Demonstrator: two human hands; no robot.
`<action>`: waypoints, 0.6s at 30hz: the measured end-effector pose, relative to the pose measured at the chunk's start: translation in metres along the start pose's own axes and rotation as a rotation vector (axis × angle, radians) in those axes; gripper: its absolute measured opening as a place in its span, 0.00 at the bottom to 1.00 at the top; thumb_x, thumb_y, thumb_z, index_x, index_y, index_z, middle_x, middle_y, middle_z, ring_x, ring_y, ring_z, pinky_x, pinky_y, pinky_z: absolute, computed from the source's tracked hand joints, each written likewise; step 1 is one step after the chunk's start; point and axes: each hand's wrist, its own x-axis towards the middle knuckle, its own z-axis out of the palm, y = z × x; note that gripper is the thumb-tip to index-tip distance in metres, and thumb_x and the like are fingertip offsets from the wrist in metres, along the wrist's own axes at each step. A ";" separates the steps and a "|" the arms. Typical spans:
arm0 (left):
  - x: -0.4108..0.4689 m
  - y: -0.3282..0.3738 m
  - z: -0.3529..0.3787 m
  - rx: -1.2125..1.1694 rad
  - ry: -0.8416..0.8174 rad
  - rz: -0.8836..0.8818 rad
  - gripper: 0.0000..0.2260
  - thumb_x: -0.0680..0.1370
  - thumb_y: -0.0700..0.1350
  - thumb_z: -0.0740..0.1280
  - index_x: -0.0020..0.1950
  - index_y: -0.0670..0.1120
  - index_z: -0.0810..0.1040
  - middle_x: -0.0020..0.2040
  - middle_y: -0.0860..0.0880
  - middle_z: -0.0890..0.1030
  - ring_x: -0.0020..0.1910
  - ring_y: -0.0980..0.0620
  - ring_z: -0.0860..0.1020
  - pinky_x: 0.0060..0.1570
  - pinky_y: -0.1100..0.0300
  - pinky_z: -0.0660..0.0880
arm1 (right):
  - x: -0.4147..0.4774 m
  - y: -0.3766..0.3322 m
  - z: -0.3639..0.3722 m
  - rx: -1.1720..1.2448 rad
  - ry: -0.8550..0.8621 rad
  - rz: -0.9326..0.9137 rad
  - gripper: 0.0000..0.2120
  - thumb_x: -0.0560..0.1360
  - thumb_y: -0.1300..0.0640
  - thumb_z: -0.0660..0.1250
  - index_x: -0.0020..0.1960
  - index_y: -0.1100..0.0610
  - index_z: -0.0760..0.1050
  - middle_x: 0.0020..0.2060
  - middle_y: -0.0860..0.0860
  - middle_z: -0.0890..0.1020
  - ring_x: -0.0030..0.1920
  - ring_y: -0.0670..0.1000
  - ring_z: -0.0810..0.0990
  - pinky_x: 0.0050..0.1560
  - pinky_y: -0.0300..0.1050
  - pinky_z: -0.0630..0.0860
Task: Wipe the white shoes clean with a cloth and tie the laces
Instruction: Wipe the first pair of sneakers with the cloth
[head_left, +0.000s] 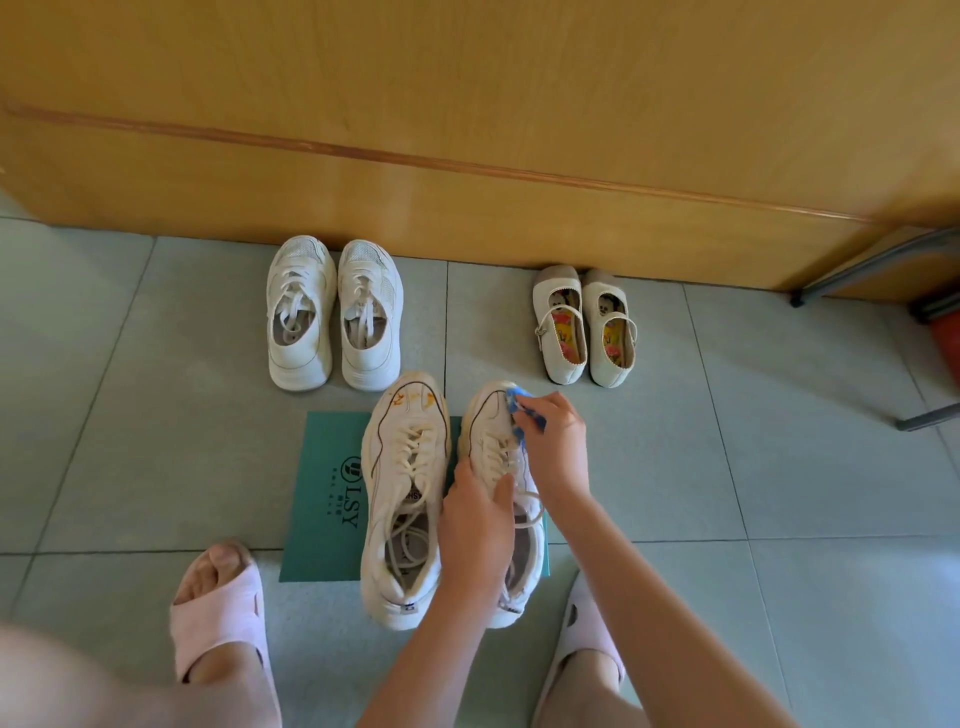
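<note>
Two white lace-up shoes stand side by side on a green box lid (324, 493), toes pointing away from me. The left shoe (405, 499) has orange stains on its toe and loose laces. My left hand (478, 525) grips the right shoe (491, 415) around its middle, over the tongue and laces. My right hand (553, 447) presses a blue cloth (522, 408) against the right side of that shoe's toe. Most of the cloth is hidden under my fingers.
Another white sneaker pair (332, 312) and a pair of beige strap shoes (584, 325) stand by the wooden cabinet (467, 156). My feet in pink slippers (218, 608) flank the box lid on the grey tile floor. Metal chair legs (878, 265) are at the right.
</note>
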 end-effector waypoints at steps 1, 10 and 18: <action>0.001 0.000 0.000 -0.005 -0.001 -0.009 0.25 0.79 0.54 0.61 0.71 0.43 0.64 0.64 0.44 0.75 0.62 0.46 0.74 0.58 0.56 0.70 | -0.003 0.002 -0.004 0.001 -0.014 0.008 0.11 0.76 0.65 0.65 0.57 0.62 0.80 0.45 0.52 0.77 0.45 0.51 0.77 0.43 0.30 0.73; 0.001 -0.001 0.002 0.005 0.006 -0.028 0.24 0.79 0.49 0.63 0.72 0.42 0.62 0.66 0.42 0.73 0.65 0.44 0.72 0.62 0.53 0.70 | 0.014 0.010 -0.034 0.131 0.124 0.348 0.11 0.76 0.60 0.67 0.57 0.62 0.79 0.48 0.55 0.82 0.39 0.48 0.76 0.29 0.28 0.67; 0.000 -0.001 0.002 0.025 0.026 -0.024 0.24 0.79 0.49 0.62 0.72 0.41 0.61 0.66 0.42 0.73 0.65 0.46 0.71 0.62 0.57 0.67 | 0.034 -0.036 0.006 0.190 0.031 0.090 0.11 0.73 0.63 0.69 0.55 0.60 0.78 0.48 0.51 0.76 0.45 0.48 0.75 0.37 0.25 0.68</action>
